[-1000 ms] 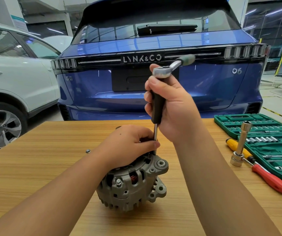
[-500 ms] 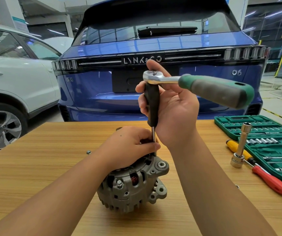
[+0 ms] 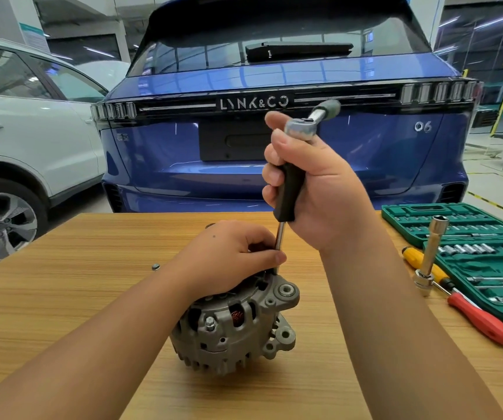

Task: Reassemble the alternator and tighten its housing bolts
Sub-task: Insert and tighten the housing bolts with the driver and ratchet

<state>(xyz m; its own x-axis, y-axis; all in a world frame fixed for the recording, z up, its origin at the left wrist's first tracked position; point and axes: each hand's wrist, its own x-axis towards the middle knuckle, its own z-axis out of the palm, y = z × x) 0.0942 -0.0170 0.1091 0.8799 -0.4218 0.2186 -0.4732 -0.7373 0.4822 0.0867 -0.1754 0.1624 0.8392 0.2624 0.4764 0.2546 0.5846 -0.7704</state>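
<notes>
Alternator (image 3: pixel 238 325) sits on the wooden table (image 3: pixel 62 283), pinned under the left hand (image 3: pixel 229 256), whose fingers pinch the extension shaft (image 3: pixel 280 241); the right hand (image 3: pixel 320 189) grips the black driver handle (image 3: pixel 288 192) beneath the ratchet (image 3: pixel 303 127). A tilted shaft could slip off the hidden bolt. Half a second earlier the ratchet's green handle pointed right; now it angles away

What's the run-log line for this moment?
step: tightening housing bolt | right hand: grips black extension handle under ratchet | left hand: steadies shaft atop alternator | table: wood
</notes>
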